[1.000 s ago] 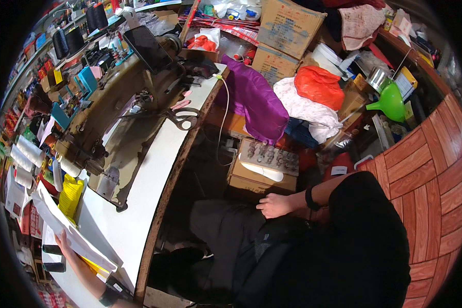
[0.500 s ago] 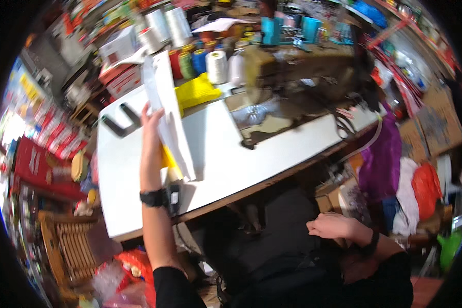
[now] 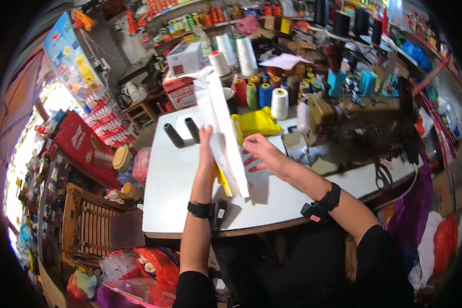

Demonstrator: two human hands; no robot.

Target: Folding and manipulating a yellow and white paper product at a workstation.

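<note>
A long white folded sheet [image 3: 223, 123] stands tilted above the white tabletop [image 3: 174, 205]; I cannot tell whether it is cloth, paper or plastic. My left hand [image 3: 205, 143] grips its left side, the fingers partly hidden behind it. Below, a yellow edge [image 3: 224, 180] shows beside the sheet. My right hand [image 3: 266, 155] is just right of the sheet with its fingers apart, holding nothing. Behind lies a crumpled yellow bag or cloth [image 3: 262, 121]. Two dark green thread cones [image 3: 173, 135] lie on the table, left of my left hand.
A brown sewing machine [image 3: 354, 120] occupies the table's right side, with black-handled scissors [image 3: 383, 173] near it. Several thread spools [image 3: 265, 95] line the back. Boxes [image 3: 182, 92] stand at the far left. A wooden chair [image 3: 90, 226] is left of the table.
My right hand has risen from beside my lap to the sheet's right side, its fingers opening. My left hand keeps hold of the sheet. The view has shifted, showing more of the shelves behind.
</note>
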